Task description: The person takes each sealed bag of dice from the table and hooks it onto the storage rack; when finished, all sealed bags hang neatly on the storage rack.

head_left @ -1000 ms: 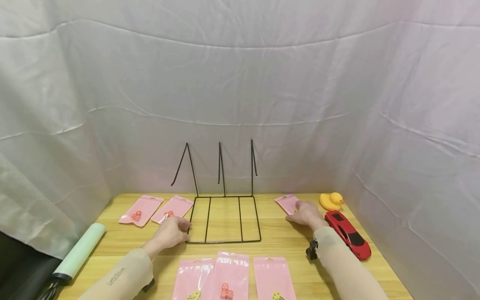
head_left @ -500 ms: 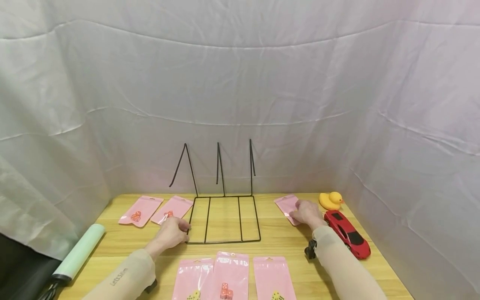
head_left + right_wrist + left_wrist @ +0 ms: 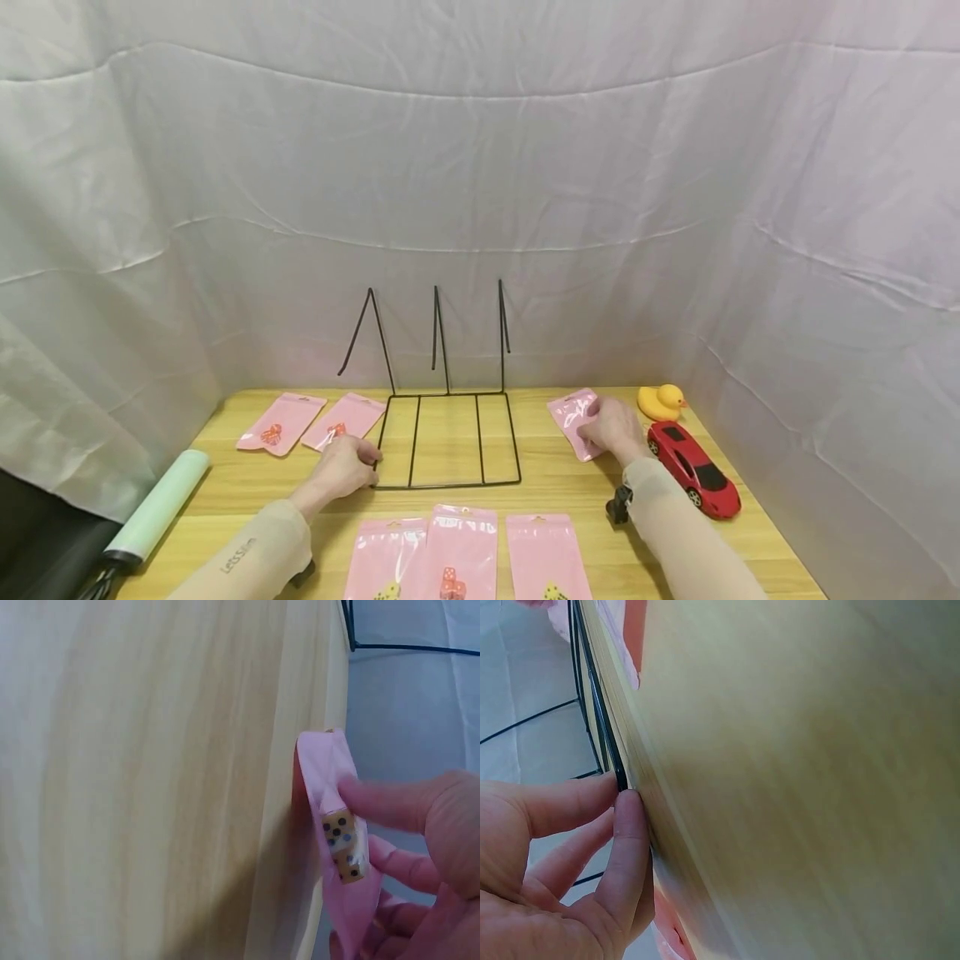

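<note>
A black wire rack [image 3: 443, 486] with three upright hooks stands mid-table. Its near left corner is pinched between the thumb and index finger of my left hand [image 3: 339, 468], seen close up in the left wrist view on the thin wire [image 3: 609, 739]. At the back right, my right hand [image 3: 615, 428] grips the edge of a small pink zip bag [image 3: 572, 410]. In the right wrist view the thumb lies across that bag, above yellow dice [image 3: 343, 847] showing through its window, with the other fingers along its edge.
Two pink bags with red dice, one the left bag [image 3: 291, 414], lie left of the rack; several larger ones, including the right-hand bag [image 3: 546, 550], lie in front. A yellow duck [image 3: 660, 403] and red toy car [image 3: 697, 473] sit right; a pale green cylinder [image 3: 161, 504], left.
The right hand has shifted slightly, and the bag under it has turned so that more of its lower end shows. My left hand stays on the rack's corner.
</note>
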A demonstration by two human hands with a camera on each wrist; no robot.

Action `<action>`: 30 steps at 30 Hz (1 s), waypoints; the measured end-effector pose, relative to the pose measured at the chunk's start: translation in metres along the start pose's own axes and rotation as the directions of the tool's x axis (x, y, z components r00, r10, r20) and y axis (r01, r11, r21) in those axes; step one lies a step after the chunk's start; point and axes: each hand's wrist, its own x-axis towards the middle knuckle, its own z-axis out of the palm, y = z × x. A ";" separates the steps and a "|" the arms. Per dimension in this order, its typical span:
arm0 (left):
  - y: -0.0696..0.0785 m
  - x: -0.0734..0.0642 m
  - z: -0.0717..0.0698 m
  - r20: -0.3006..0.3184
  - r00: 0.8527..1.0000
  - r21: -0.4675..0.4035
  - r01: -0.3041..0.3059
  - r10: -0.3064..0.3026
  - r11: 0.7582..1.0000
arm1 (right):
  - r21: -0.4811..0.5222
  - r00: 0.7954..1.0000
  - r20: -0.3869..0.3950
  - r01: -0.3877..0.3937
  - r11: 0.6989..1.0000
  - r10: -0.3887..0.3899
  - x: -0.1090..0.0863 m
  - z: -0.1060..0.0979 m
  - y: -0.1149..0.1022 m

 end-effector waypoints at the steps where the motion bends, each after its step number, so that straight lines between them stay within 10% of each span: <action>1: 0.007 -0.004 -0.003 0.000 1.000 -0.015 0.008 -0.007 1.000 | 0.011 1.000 -0.011 0.011 1.000 -0.011 -0.001 0.000 0.000; 13: 0.005 -0.007 -0.006 0.023 0.999 -0.069 0.040 -0.039 0.997 | 0.118 0.951 -0.214 0.252 0.960 -0.224 -0.020 0.002 -0.017; 30: 0.027 -0.015 -0.007 0.025 0.993 -0.144 0.114 -0.112 0.983 | 0.149 0.716 -0.530 0.607 0.781 -0.455 -0.078 -0.030 -0.051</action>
